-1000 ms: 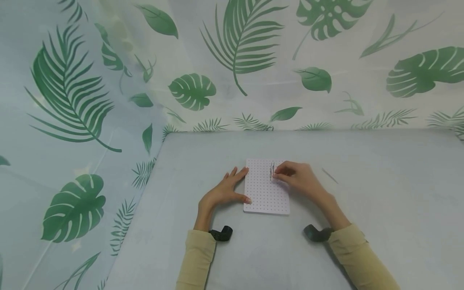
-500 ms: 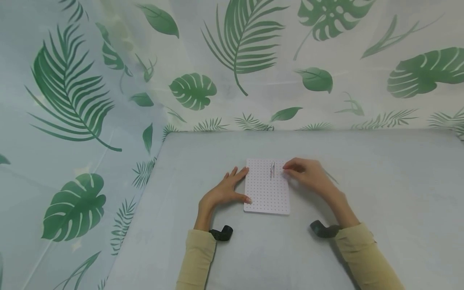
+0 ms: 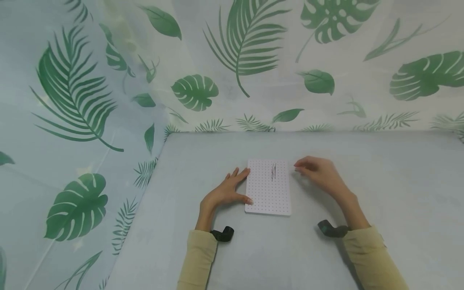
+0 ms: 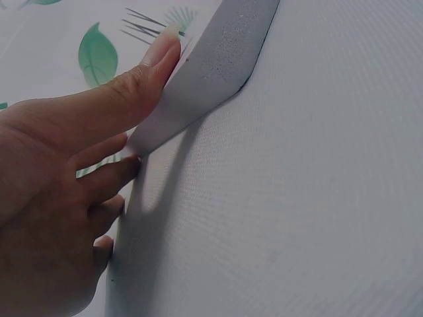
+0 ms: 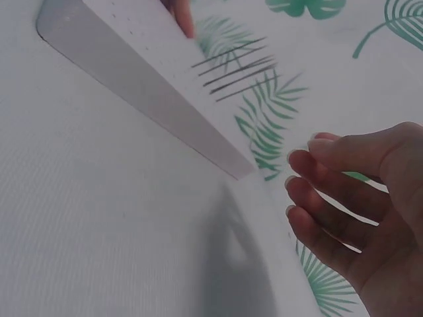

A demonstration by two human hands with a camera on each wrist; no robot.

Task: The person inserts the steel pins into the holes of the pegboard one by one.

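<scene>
A white board with a grid of small holes lies flat on the table. Several thin dark sticks stand upright in its far right part. My left hand rests at the board's left side. Its thumb lies on the board's near left edge, with the other fingers spread along the side. Just right of the board, my right hand hovers over the table. In the right wrist view its fingers are loosely bent, thumb near the index fingertip, and nothing shows between them.
A pale cloth covers the table. Leaf-patterned curtains hang along its back and left side. A dark curved device is strapped to the left wrist, and another dark device to the right wrist.
My right hand has moved right, from beside the standing sticks to past the board's edge. It now covers the spot where a loose thin stick lay on the table. My left hand stays put.
</scene>
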